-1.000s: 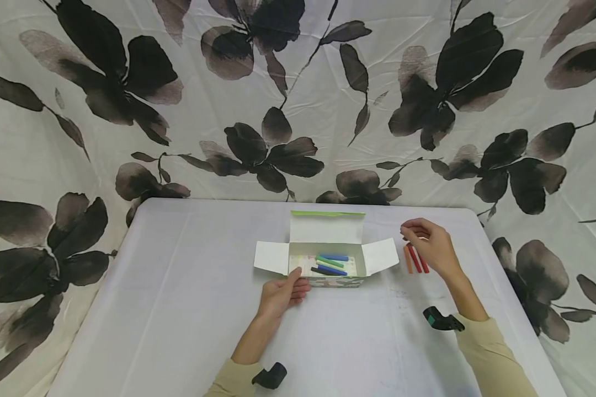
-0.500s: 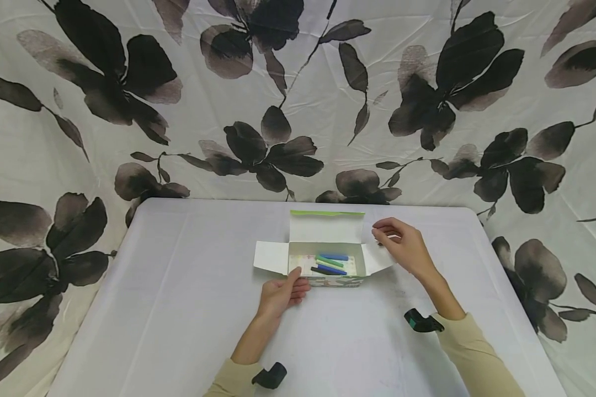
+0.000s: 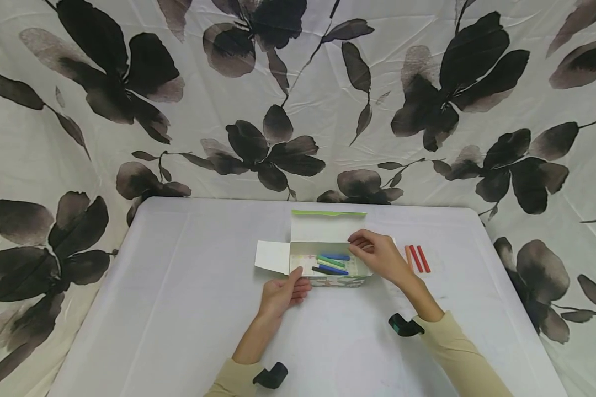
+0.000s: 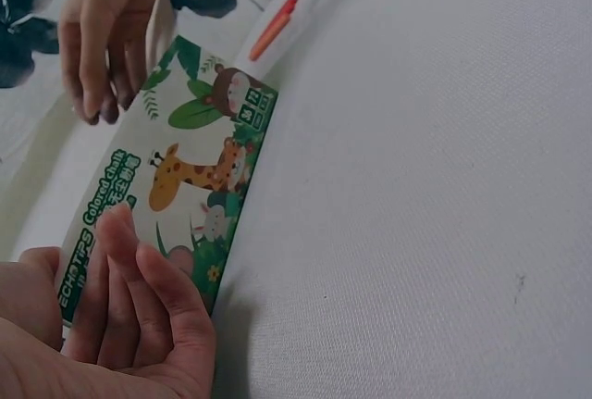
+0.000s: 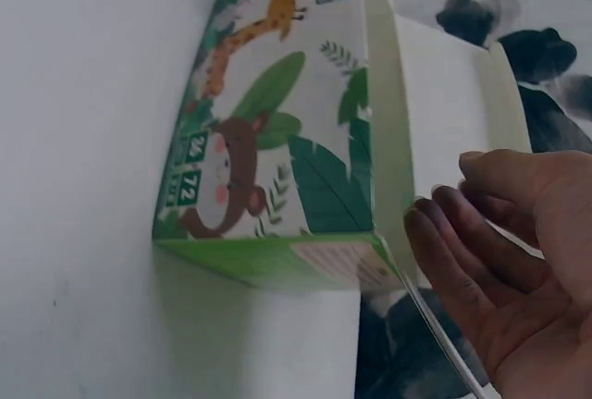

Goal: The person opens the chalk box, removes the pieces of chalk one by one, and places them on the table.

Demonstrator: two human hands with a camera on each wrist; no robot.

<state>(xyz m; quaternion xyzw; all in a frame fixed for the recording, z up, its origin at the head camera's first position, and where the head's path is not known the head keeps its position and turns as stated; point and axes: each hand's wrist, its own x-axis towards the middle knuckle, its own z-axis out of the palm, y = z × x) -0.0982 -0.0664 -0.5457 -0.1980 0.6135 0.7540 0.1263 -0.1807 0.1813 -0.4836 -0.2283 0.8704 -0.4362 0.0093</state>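
A chalk box, printed with cartoon animals and "Colored chalk", stands on the table with its flaps spread. Several chalk sticks, blue, green, white and black, lie inside it. My left hand holds the box at its front left corner, thumb at the rim and fingers against the printed front. Over the box's right end hovers my right hand, its fingers loosely bent with nothing visible between them. That hand covers most of the right flap in the head view.
One orange and two red chalk sticks lie side by side on the white table, right of the box. The raised lid stands at the box's back. Behind the table hangs a floral cloth.
My right hand has moved left from above the orange and red chalk sticks to the box's right end, uncovering those sticks. My left hand has stayed at the box.
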